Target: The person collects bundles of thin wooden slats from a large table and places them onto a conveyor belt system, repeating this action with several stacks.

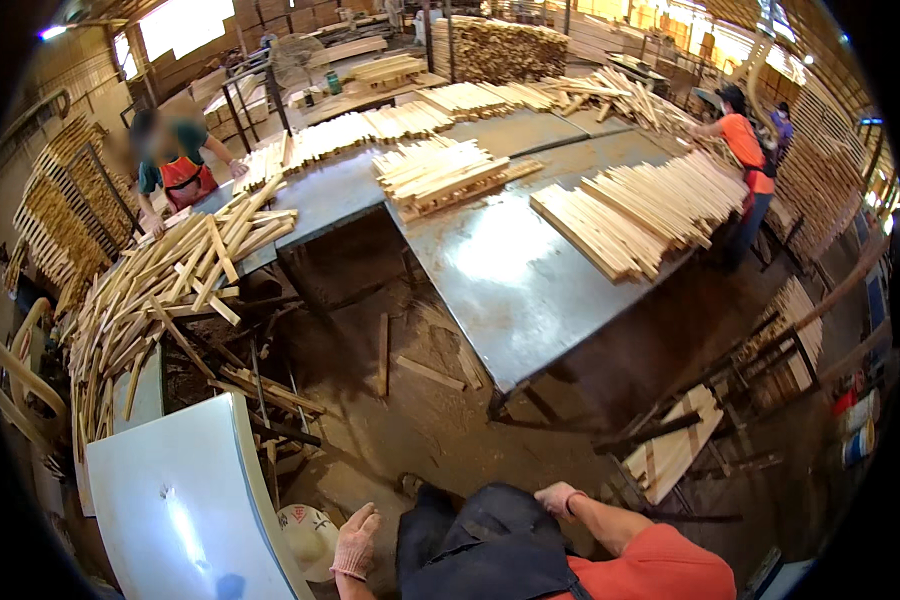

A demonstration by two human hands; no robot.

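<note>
Wearing dark apron [500, 535], nearest; holding left hand [357, 542] loosely spread near pale round object [307, 541], near left; resting right hand [557, 498] by apron, unable to tell its grip; might trip, stepping onto loose sticks [383, 357].

- On the big table [530, 320], we see one strip bundle [445, 170] at the left edge and a strip row [660, 205] at the right.
- Left of the table, we find a strip heap [170, 265].
- Behind it, we see a wood pile [505, 50].
- Right of it, a co-worker [742, 145].
- Before it, our left hand [355, 543] and right hand [560, 499].
</note>
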